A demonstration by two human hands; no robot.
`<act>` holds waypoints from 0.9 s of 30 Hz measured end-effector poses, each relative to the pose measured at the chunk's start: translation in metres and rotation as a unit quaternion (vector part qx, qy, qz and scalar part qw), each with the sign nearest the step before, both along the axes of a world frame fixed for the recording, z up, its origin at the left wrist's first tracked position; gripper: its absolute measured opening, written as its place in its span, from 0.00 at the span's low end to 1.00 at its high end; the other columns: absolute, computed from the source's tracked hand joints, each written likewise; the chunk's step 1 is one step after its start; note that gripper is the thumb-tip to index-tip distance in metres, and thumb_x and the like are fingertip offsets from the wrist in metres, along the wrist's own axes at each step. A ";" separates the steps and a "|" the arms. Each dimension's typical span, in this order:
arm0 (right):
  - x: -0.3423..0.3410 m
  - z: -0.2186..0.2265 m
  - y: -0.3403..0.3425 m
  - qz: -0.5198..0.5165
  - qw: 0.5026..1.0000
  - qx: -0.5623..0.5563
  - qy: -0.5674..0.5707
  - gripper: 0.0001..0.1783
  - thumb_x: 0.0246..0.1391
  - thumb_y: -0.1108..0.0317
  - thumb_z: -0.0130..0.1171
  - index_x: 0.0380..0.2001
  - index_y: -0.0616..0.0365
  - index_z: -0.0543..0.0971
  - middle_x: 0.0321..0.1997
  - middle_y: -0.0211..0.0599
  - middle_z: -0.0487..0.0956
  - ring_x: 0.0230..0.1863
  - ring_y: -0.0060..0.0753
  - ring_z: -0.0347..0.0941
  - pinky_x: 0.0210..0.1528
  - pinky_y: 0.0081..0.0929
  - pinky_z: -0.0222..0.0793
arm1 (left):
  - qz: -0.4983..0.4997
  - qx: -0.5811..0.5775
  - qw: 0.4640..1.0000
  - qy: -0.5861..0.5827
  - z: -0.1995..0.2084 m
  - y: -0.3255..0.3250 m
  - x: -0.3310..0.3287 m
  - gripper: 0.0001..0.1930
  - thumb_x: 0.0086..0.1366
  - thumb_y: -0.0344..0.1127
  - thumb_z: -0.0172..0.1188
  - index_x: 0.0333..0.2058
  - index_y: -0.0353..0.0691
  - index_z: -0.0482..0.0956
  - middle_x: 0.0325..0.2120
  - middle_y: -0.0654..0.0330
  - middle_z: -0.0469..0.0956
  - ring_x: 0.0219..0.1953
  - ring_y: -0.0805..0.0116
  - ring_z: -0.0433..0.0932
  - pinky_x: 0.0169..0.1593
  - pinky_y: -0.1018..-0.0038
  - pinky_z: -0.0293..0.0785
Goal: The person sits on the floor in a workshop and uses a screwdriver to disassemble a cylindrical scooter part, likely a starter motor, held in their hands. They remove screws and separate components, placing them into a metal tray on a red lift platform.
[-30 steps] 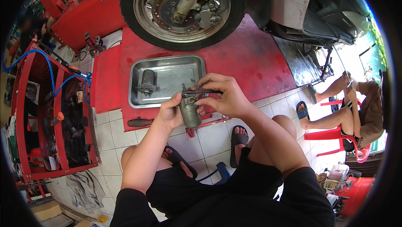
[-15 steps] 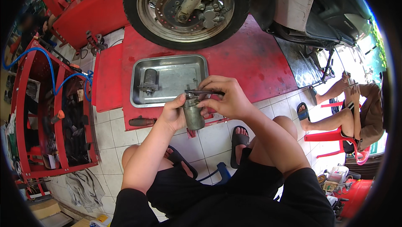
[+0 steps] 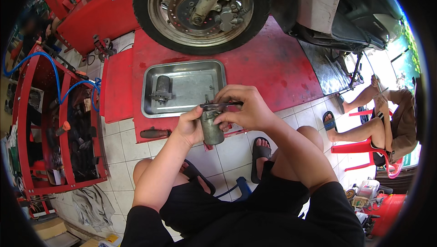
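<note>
My left hand (image 3: 190, 127) is closed around the side of a dull grey-green cylindrical starter motor (image 3: 213, 133), holding it upright in front of the metal tray (image 3: 144, 103). A thin shaft or stud sticks up from its top. My right hand (image 3: 246, 106) grips a slim dark metal tool (image 3: 214, 106) lying across the motor's top end; its exact kind is hard to make out. Some right fingers also touch the motor's side. Inside the tray stands a similar cylindrical motor (image 3: 163, 85), with small screws (image 3: 211, 88) near the right wall.
The tray rests on a red lift platform (image 3: 273, 69) below a scooter's front wheel (image 3: 205, 42). A dark-handled tool (image 3: 154, 133) lies at the platform's near edge. Left stands a red tool cart (image 3: 68, 110) with a blue hose. Another person (image 3: 396, 115) sits at right on a red stool.
The motor has dropped slightly in my hands. The dark tool has turned to lie flatter across its top, and more of the shaft or stud shows.
</note>
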State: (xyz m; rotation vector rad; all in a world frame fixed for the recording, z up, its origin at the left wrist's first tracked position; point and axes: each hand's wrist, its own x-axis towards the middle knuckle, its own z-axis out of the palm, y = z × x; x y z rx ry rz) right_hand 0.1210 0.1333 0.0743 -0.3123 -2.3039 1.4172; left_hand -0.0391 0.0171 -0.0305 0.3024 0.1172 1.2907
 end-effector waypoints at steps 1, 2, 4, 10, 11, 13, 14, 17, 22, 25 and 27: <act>0.000 0.002 -0.001 0.003 1.000 0.010 -0.003 0.14 0.42 0.77 0.75 0.31 0.68 0.80 0.41 0.42 0.81 0.42 0.32 0.80 0.45 0.28 0.76 | -0.002 0.010 1.000 0.004 -0.002 0.000 0.000 0.36 0.59 0.52 0.68 0.57 0.32 0.70 0.45 0.47 0.77 0.43 0.49 0.76 0.57 0.54 0.69; 0.000 0.004 0.000 0.004 1.000 0.019 -0.007 0.14 0.42 0.77 0.74 0.31 0.68 0.80 0.41 0.42 0.81 0.42 0.32 0.80 0.45 0.29 0.76 | 0.007 -0.002 1.000 0.007 0.000 -0.001 0.001 0.36 0.59 0.52 0.68 0.57 0.33 0.70 0.45 0.47 0.77 0.43 0.49 0.76 0.57 0.55 0.69; 0.001 0.002 0.001 0.014 1.000 0.022 0.009 0.13 0.42 0.77 0.74 0.31 0.68 0.80 0.41 0.42 0.81 0.42 0.32 0.80 0.45 0.29 0.76 | 0.024 -0.025 0.999 0.014 0.004 -0.003 0.002 0.36 0.58 0.52 0.68 0.57 0.33 0.70 0.45 0.48 0.77 0.43 0.50 0.76 0.57 0.55 0.69; 0.000 -0.001 0.000 0.015 1.000 -0.005 0.016 0.12 0.43 0.78 0.73 0.31 0.67 0.80 0.41 0.43 0.81 0.43 0.34 0.80 0.46 0.30 0.76 | 0.009 -0.031 0.999 -0.021 0.014 -0.004 0.001 0.34 0.59 0.52 0.68 0.56 0.35 0.69 0.42 0.50 0.76 0.43 0.50 0.76 0.57 0.55 0.69; 0.000 0.003 -0.001 0.011 1.000 0.000 0.008 0.12 0.43 0.79 0.73 0.31 0.68 0.80 0.41 0.43 0.81 0.43 0.34 0.80 0.46 0.30 0.76 | 0.014 -0.032 0.999 -0.014 0.015 -0.004 0.000 0.34 0.59 0.52 0.68 0.56 0.35 0.70 0.43 0.50 0.76 0.44 0.50 0.76 0.57 0.55 0.69; 0.000 0.003 -0.002 0.010 1.000 0.007 0.010 0.12 0.43 0.79 0.73 0.31 0.68 0.79 0.40 0.43 0.81 0.43 0.35 0.80 0.47 0.30 0.76 | 0.022 -0.034 0.999 -0.001 0.016 -0.006 0.000 0.33 0.59 0.52 0.68 0.55 0.36 0.70 0.43 0.50 0.76 0.44 0.49 0.75 0.57 0.54 0.69; -0.001 0.002 -0.002 0.013 1.000 0.009 0.020 0.13 0.42 0.79 0.73 0.31 0.67 0.79 0.40 0.43 0.81 0.43 0.35 0.80 0.46 0.29 0.76 | 0.016 -0.027 0.999 -0.008 0.015 -0.005 0.000 0.32 0.59 0.52 0.68 0.55 0.36 0.71 0.44 0.50 0.76 0.44 0.49 0.75 0.56 0.55 0.69; -0.001 -0.005 -0.001 0.016 0.998 0.028 0.044 0.14 0.41 0.78 0.74 0.31 0.66 0.79 0.40 0.43 0.81 0.41 0.33 0.79 0.42 0.26 0.75 | 0.006 -0.006 1.000 -0.023 0.007 -0.002 -0.001 0.31 0.60 0.51 0.67 0.54 0.36 0.72 0.46 0.49 0.76 0.44 0.48 0.75 0.55 0.55 0.69; 0.003 0.006 -0.002 0.005 0.998 0.049 0.044 0.13 0.45 0.76 0.71 0.34 0.65 0.78 0.39 0.39 0.78 0.37 0.27 0.74 0.37 0.22 0.68 | 0.022 -0.008 1.000 0.007 0.005 -0.004 -0.002 0.30 0.62 0.52 0.65 0.56 0.38 0.71 0.49 0.50 0.75 0.44 0.50 0.74 0.53 0.55 0.69; 0.006 0.010 0.004 -0.014 0.995 0.001 0.103 0.08 0.54 0.75 0.65 0.37 0.66 0.78 0.37 0.36 0.77 0.36 0.25 0.72 0.37 0.23 0.68 | 0.025 0.003 1.000 -0.014 0.008 0.001 0.000 0.31 0.63 0.53 0.64 0.57 0.38 0.70 0.49 0.51 0.74 0.44 0.52 0.74 0.53 0.55 0.69; 0.005 0.008 0.006 -0.040 0.981 -0.062 0.179 0.06 0.60 0.75 0.60 0.38 0.67 0.78 0.36 0.35 0.77 0.34 0.25 0.72 0.37 0.24 0.69 | 0.036 0.002 0.999 -0.028 0.003 0.004 -0.002 0.32 0.63 0.53 0.64 0.57 0.38 0.69 0.48 0.51 0.74 0.43 0.53 0.75 0.53 0.55 0.69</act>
